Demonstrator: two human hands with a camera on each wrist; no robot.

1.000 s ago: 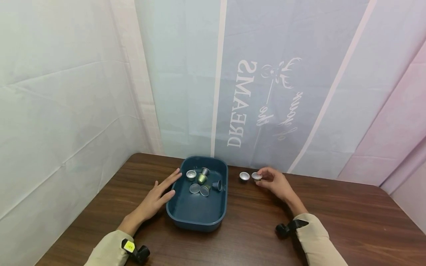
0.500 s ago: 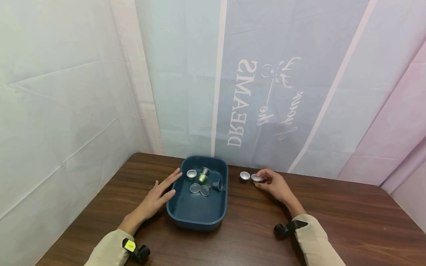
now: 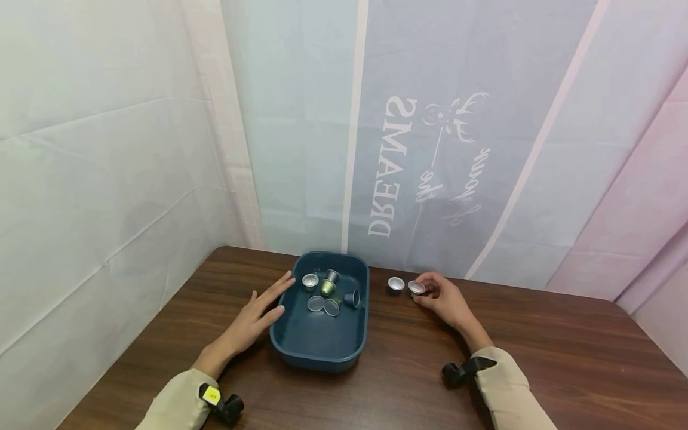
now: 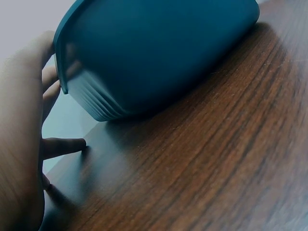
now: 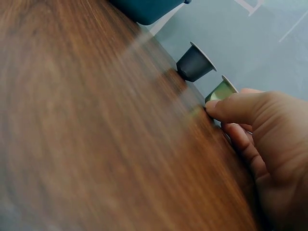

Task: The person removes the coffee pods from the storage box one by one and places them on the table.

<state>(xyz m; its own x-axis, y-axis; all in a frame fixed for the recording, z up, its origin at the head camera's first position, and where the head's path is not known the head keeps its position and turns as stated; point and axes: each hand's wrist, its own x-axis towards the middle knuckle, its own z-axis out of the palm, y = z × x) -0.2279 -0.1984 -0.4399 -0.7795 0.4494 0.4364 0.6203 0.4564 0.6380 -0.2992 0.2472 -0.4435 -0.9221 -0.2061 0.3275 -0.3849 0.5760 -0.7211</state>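
Observation:
My right hand (image 3: 444,300) pinches a green coffee capsule (image 5: 222,91) between thumb and fingers near the back of the table, its silver lid (image 3: 416,287) facing up. Just left of it stands a dark coffee capsule (image 5: 194,64), also lid up. My left hand (image 3: 251,318) lies with fingers spread and extended along the left side of a blue plastic tub (image 3: 319,359). In the left wrist view some fingers touch the tub's rim, while others reach down to the tabletop. Several coffee capsules lie in the tub, among them a green one (image 3: 328,288) and a dark one (image 3: 352,298).
The brown wooden table (image 3: 408,382) ends at the back against a hanging printed cloth (image 3: 301,149). A white cloth (image 3: 107,179) hangs at the left side. Each wrist carries a small black camera (image 3: 455,374).
My right thumb and fingers have closed further around the green capsule's side. The left hand and the tub stay as they were.

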